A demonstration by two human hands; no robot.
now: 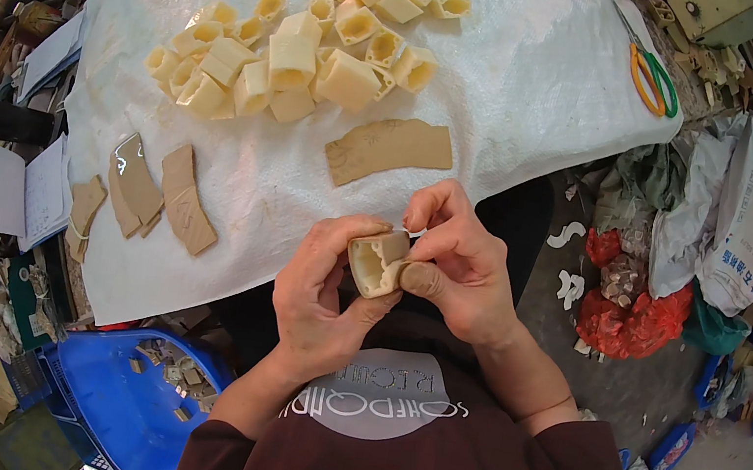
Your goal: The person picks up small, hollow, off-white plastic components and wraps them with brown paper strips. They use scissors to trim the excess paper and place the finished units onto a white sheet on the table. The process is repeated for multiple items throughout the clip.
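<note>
**Both hands on one hollow cream block, above the near edge of the table**

The left hand wraps around a small hollow cream block, thumb on top and fingers curled below, so the block sits pressed firmly in its grip. The right hand pinches the right side of the same block – the thumb lies flat on its lower corner, and the upper fingertips meet at something small on its rim, too small to identify. The block is held in the air, just in front of the near edge of the white covered table, close to the person's chest.

On the table, well beyond the block, lies a heap of similar cream blocks. Between the heap and the held block rests a curved tan sheet; more tan pieces lie toward the left edge of the table. Scissors with orange and green handles lie at the far right edge. Under the table on the left stands a blue crate with scraps inside.

To do this step well, I judge the left hand should keep the block steady and turned with the opening up, while the right fingers work only on the rim with small, light pulls – the walls look thin and could deform.
</note>
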